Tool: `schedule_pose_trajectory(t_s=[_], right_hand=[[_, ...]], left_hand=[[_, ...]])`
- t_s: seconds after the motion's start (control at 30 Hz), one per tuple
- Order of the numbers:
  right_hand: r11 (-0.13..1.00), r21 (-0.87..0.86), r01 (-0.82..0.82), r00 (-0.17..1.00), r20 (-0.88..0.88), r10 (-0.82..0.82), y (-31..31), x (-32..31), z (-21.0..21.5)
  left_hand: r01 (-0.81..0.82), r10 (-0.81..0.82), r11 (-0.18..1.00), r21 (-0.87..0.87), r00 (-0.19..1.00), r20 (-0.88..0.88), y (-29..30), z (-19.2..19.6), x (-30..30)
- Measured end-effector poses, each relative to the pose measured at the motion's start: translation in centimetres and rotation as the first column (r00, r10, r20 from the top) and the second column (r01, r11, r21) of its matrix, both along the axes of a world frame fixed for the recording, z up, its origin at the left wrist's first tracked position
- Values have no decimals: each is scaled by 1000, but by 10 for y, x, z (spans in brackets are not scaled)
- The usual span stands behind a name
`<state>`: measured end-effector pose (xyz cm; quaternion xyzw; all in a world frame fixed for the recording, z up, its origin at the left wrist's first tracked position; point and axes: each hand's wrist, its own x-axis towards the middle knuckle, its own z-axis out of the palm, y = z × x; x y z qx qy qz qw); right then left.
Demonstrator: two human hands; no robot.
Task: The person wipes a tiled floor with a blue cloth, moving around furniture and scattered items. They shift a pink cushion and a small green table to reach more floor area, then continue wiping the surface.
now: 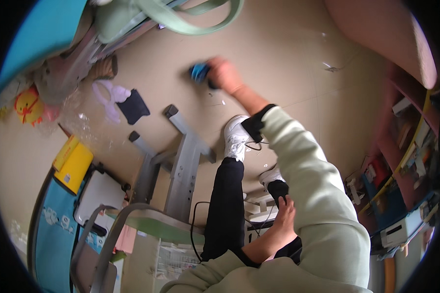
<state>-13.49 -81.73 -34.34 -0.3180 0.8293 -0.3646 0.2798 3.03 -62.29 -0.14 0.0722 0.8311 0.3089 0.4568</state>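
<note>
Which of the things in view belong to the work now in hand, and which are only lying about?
Apparently in use:
- blue object, blurred, held by the right hand

Apparently just lying about:
- lilac item
- dark flat item
- yellow chick toy
- yellow package

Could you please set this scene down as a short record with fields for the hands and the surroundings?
Right hand: holds a small blue object low over the floor; motion-blurred, contact with floor unclear
Left hand: over the right leg, nothing visible in it
Footwear: white shoes
Metalwork: grey frame, left of the legs
Floor items: dark flat piece beside a lilac item
Far left: yellow chick-like toy
</note>
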Motion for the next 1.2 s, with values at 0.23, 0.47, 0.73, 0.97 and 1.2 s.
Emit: schedule_pose_trajectory(t_s=[0.23,0.47,0.73,0.97,1.2], right_hand=[[856,94,509,836,-289,-466,6,-221,-41],[875,343,341,812,-576,-91,-122,-120,-51],[791,333,-514,537,-594,599,-116,7,-37],[880,-197,-432,901,-134,413,-103,32,-1],[836,352,-422,646,-530,549,-205,63,-50]], left_hand=[[-260,257,962,81,965,44,-13,9,-9],[-939,925,118,322,222,307,-6,-2,4],[-479,478,872,99,878,40,-32,4,-11],[-359,357,928,95,933,38,-33,4,-20],[-896,849,303,325,409,335,5,-5,8]])
